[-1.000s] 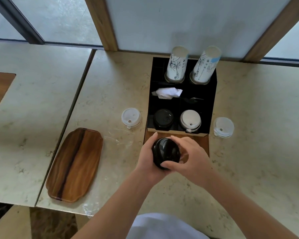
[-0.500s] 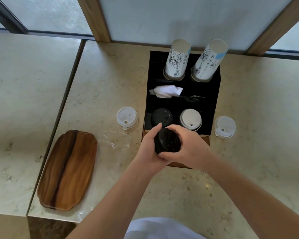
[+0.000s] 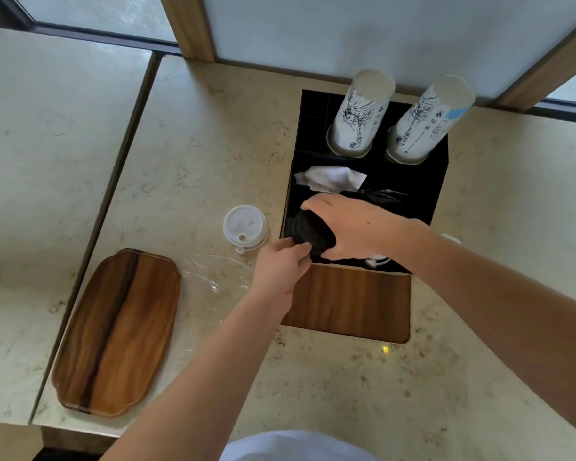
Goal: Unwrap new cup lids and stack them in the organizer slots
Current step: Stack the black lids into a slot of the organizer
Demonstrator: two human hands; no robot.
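Head view: black lids going into the organizer's front-left slot.

Nearest, the left hand [image 3: 281,264] reaches in from the counter's front edge, thumb and fingers curled onto the near rim of the black lids [image 3: 310,231]; the right hand [image 3: 353,224] arches over them from the right, fingers curled round the far side, so both grip the same stack. It sits at the mouth of the front-left slot of the organizer [image 3: 346,301], seemingly not yet fully seated. I judge this the stacking step; next comes lowering the stack straight, then letting go. Left of the organizer lie clear wrap [image 3: 213,271] and a white lid [image 3: 245,227]. Farther back are a tissue [image 3: 330,178] and two cups [image 3: 359,114].
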